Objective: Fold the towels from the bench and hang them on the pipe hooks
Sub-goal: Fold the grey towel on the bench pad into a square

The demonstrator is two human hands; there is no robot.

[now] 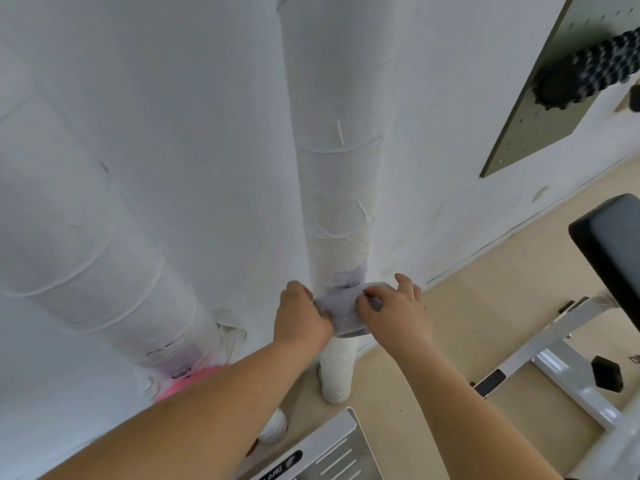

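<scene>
A folded grey towel (341, 308) hangs against the middle white wrapped pipe (337, 202), just under a small metal hook (353, 284). My left hand (301, 317) pinches the towel's left side. My right hand (394, 308) grips its right side with the fingers curled over the top edge. A pink towel (188, 384) hangs below another metal hook (181, 372) on the left pipe (104, 258); my left forearm hides most of it.
A black padded bench (613, 251) on a white metal frame (561, 362) stands at the right. A grey pegboard (554, 84) with a black knobbed roller (588, 72) hangs on the wall upper right. White equipment (322, 452) sits near my feet on the beige floor.
</scene>
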